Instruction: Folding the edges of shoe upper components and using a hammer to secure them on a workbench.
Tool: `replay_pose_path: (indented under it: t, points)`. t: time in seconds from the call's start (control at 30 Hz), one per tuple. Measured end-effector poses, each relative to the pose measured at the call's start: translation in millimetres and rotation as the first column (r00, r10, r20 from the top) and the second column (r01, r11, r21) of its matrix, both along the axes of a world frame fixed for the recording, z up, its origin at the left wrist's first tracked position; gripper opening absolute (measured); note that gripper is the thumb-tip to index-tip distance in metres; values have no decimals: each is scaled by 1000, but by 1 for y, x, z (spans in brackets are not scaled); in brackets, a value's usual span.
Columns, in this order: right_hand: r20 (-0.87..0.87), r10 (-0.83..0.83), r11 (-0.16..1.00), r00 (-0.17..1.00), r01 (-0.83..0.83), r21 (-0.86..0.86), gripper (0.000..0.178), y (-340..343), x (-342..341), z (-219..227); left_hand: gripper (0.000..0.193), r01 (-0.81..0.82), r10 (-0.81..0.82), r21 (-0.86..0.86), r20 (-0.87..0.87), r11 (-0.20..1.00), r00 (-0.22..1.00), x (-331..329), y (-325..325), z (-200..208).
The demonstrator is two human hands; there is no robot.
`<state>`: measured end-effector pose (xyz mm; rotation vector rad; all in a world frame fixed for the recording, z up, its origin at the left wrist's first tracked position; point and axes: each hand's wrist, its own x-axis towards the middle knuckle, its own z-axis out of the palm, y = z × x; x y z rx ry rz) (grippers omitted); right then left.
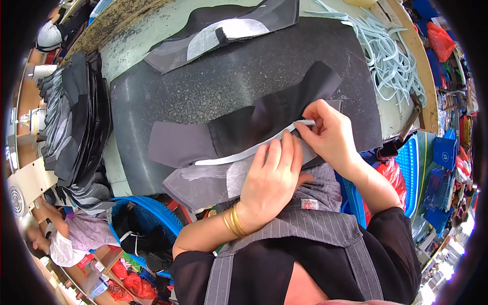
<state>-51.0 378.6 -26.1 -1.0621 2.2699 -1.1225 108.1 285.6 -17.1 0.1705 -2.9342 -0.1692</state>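
A dark grey and black fabric piece (235, 128) lies along the near half of the black mat, with a lighter grey panel (203, 178) at its near side. Along the seam between them runs a narrow pale foam strip (234, 156). My right hand (331, 133) pinches the strip's right end between thumb and fingertips. Close beside it, my left hand (272, 178) lies palm down, its fingers stretched out and resting on the strip and the grey panel. The left thumb is partly hidden.
Another similar fabric piece (223, 35) sits on the far edge of the black mat (178, 99). Loose pale strips (391, 63) heap at the right. Stacked dark pieces (76, 122) stand at the left, above a blue basket (165, 216). Another person (76, 236) sits at lower left.
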Motion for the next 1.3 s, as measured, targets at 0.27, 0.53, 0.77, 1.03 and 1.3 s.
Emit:
replay_pose_path:
  t: [0.27,0.53,0.77,1.03,1.3]
  points:
    - [99,-90,983,991,105,-148,10,13,-14,-8,67,-5,8,-100,26,995,1000,0,6,-5]
    - [21,-41,996,999,39,86,31,2,-45,-8,56,19,-13,-195,29,981,999,3,7,-13]
    - [-336,135,889,932,35,456,52,-21,-71,71,50,160,-159,0,-102,987,982,6,-20,-9]
    - [-581,606,761,543,-607,227,59,-66,-22,22,68,150,-137,108,-118,983,984,18,-83,33]
    - [-838,451,842,308,-457,286,17,-19,44,22,8,303,-286,-32,249,952,925,-2,-115,32]
